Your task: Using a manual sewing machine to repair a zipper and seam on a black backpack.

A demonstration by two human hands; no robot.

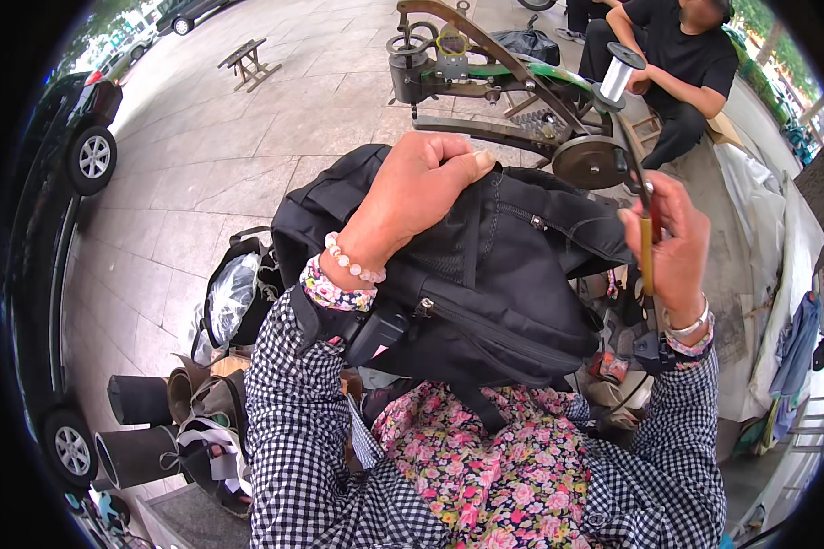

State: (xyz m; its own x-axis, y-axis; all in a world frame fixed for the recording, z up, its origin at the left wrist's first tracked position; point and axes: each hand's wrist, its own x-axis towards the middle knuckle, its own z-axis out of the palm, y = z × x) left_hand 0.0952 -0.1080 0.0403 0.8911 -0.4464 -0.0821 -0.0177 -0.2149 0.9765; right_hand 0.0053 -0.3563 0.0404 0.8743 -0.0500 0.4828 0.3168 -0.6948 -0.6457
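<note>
A black backpack (522, 311) with zipped pockets and a mesh panel lies across my lap. My left hand (417, 192) is closed at its upper edge, thumb and fingers pinching the black fabric. To the right of the bag, my right hand (682, 238) is raised and closed around a slim tool (647, 252) with a yellow-brown handle and a dark, narrow upper part. The tool's exact kind is not clear. It stands nearly upright, close to the backpack's right side. A strap (476, 407) of the bag hangs over my flowered apron.
Just beyond the bag stands an iron hand-operated sewing machine (513, 78) with a wheel and a thread spool (621, 73). A seated person (673, 69) is behind it. On the left are an open black bag (238, 293), dark rolls (137, 455), a stool (247, 64) and a parked car (41, 274).
</note>
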